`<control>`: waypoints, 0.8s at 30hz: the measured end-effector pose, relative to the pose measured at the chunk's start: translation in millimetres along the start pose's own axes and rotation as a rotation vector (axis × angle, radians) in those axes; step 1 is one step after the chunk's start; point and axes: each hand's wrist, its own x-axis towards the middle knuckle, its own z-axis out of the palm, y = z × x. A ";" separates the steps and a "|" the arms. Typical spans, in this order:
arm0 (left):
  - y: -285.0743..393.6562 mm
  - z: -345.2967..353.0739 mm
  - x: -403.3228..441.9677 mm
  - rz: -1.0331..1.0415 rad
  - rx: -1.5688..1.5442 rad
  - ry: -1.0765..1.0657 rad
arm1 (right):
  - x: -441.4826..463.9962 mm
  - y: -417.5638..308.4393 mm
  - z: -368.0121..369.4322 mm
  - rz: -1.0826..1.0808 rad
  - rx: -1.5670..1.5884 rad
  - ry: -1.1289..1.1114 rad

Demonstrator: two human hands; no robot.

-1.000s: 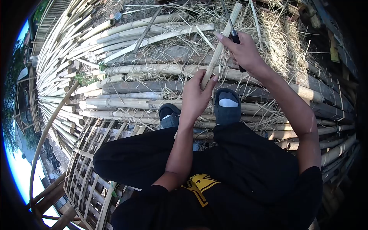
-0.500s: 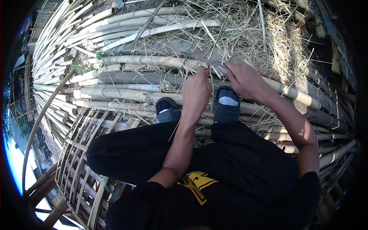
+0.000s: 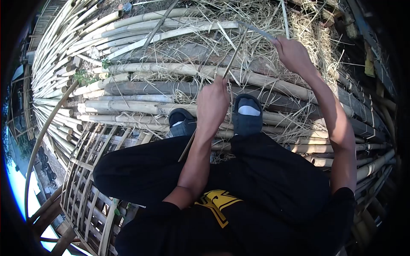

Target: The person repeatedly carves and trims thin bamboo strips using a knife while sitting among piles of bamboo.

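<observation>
Closed round a thin bamboo strip (image 3: pixel 234 58), my left hand (image 3: pixel 213 101) is in front of my knees. The strip slants up and away from the fist, and its other end shows below my wrist. My right hand (image 3: pixel 294 54) grips a knife, its handle hidden in the fingers. The knife's blade (image 3: pixel 257 30) points up and left over the straw, near the far end of the strip. I cannot tell whether the blade touches the strip.
Bamboo poles (image 3: pixel 141 105) lie under my sandalled feet (image 3: pixel 247 115). Shavings and straw (image 3: pixel 314 47) cover the ground ahead and to the right. A woven bamboo lattice (image 3: pixel 92 187) is at lower left, beside a curved stick (image 3: pixel 45 132). More poles (image 3: pixel 51 55) are piled at far left.
My right hand with the knife has moved up and away from my left hand, along the strip. My left hand has shifted slightly left and the strip's angle has changed.
</observation>
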 end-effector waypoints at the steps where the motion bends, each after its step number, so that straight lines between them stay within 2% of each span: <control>1: -2.5 -4.2 -4.1 -0.024 0.009 -0.006 | 17.0 51.5 -9.9 0.256 -0.006 0.000; 2: -3.2 -8.7 -2.7 -0.020 0.021 0.002 | 29.2 121.1 -17.5 0.373 -0.104 0.107; 3: -4.4 -16.5 0.0 -0.019 0.008 0.065 | 29.3 175.7 -34.7 0.389 -0.135 0.185; 4: -5.0 -23.7 -2.0 -0.031 -0.007 0.122 | 19.3 195.3 -58.9 0.492 -0.093 0.205; 5: -3.0 -28.1 2.4 -0.053 -0.055 0.115 | 19.3 252.8 -58.2 0.570 -0.118 0.273; 6: -0.1 -29.5 8.7 -0.040 -0.057 0.129 | 15.2 266.5 -62.2 0.703 -0.069 0.342; 8: 6.4 -25.0 7.4 -0.117 -0.140 0.040 | 1.9 252.4 -48.6 0.750 0.219 0.397; 10: 5.2 -17.8 6.8 -0.133 -0.221 0.017 | -5.1 215.0 -18.2 0.714 0.366 0.261; 12: -2.2 -9.5 9.4 -0.135 -0.411 -0.016 | -12.5 145.8 6.4 0.637 0.528 0.165; 14: -7.0 -4.5 10.6 -0.152 -0.423 -0.024 | -21.3 79.2 13.5 0.496 0.575 0.159; 16: -5.6 -4.4 8.8 -0.174 -0.427 -0.044 | -23.4 44.9 30.4 0.299 0.788 0.247; 18: 1.8 -8.3 8.5 -0.265 -0.667 -0.081 | -33.1 5.2 24.4 0.207 0.924 0.211; 20: 1.9 -9.5 9.4 -0.262 -0.695 -0.104 | -41.7 -30.8 4.9 0.028 0.734 0.112; 21: 2.3 -9.7 9.8 -0.265 -0.732 -0.121 | -44.3 -39.8 4.2 0.032 0.735 0.116; 23: 0.9 -7.4 10.4 -0.241 -0.772 -0.138 | -46.6 -52.5 4.7 -0.171 0.557 -0.082; 24: 0.1 -5.9 10.8 -0.221 -0.813 -0.153 | -47.7 -58.3 5.1 -0.171 0.557 -0.080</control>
